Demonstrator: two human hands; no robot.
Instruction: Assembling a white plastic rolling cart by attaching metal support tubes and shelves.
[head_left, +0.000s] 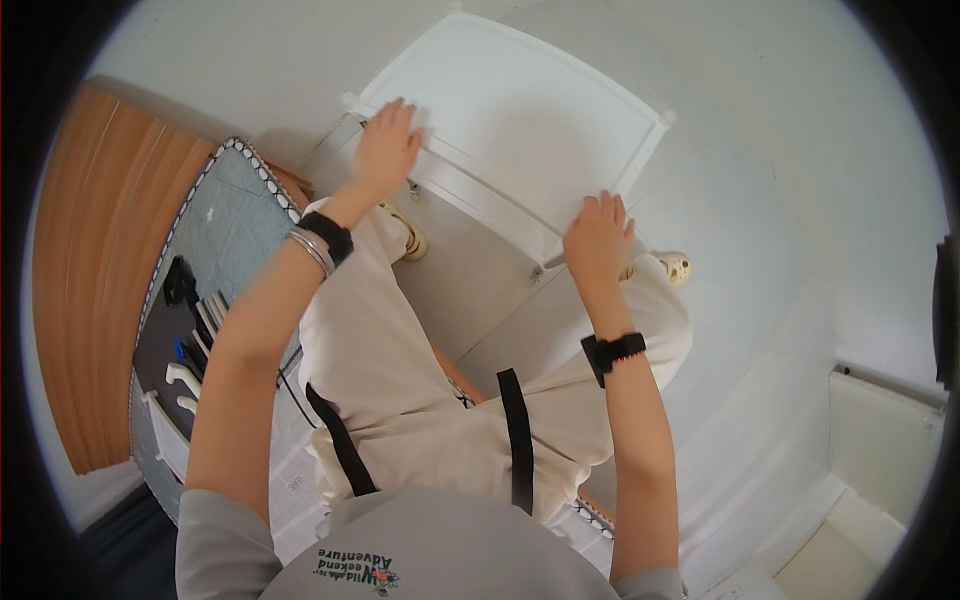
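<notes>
The white, rectangular, rimmed plastic-looking panel (pixel 490 100) sits beyond the pale-yellow right clog (pixel 677 267). Left hand (pixel 390 145) and right hand (pixel 598 238) are at its near edge, fingers loosely extended, grip unclear; uneven pressure could tilt it.

Head-worn wide fisheye view, facing steeply down and slightly forward. The shirt (pixel 450 540) lies nearest, the trousers (pixel 365 350) beyond; the left hand (pixel 390 145), right hand (pixel 598 240) and white panel (pixel 485 90) sit farther off. Straight edges bow outward.
</notes>
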